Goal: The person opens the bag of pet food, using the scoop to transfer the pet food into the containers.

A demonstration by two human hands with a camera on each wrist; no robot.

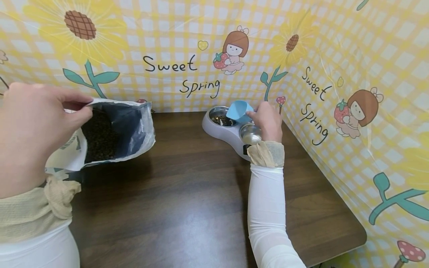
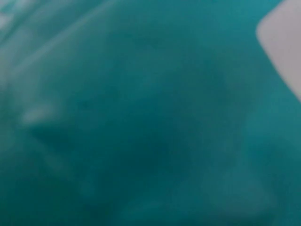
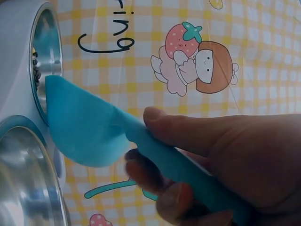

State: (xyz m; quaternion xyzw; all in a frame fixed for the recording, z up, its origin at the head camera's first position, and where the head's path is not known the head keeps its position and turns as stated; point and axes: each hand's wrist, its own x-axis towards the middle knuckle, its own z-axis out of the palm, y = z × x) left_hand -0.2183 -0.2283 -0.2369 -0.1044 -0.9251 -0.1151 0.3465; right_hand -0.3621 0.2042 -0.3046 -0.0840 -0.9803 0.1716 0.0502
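My right hand [image 1: 268, 118] grips the handle of a blue scoop [image 1: 240, 111], its fingers curled round it in the right wrist view. The scoop [image 3: 87, 125] tips over the edge of a steel bowl [image 1: 219, 111], where some mixed dry kibble [image 1: 222, 120] lies. That bowl sits in a white double feeder [image 1: 218, 131] beside a second steel bowl [image 1: 250, 134], partly behind my hand. At the left, my left hand [image 1: 37, 130] pinches the rim of an open foil-lined bag [image 1: 134, 130] with dark brown kibble [image 1: 100, 137] inside. Blurred teal packaging [image 2: 155, 117] fills the left wrist view.
The feeder stands near the back edge of a dark wooden table [image 1: 187, 193]. A yellow checked cloth [image 1: 174, 33] with sunflowers and cartoon girls hangs behind the table and along its right side. The table's rounded front corner is at the right.
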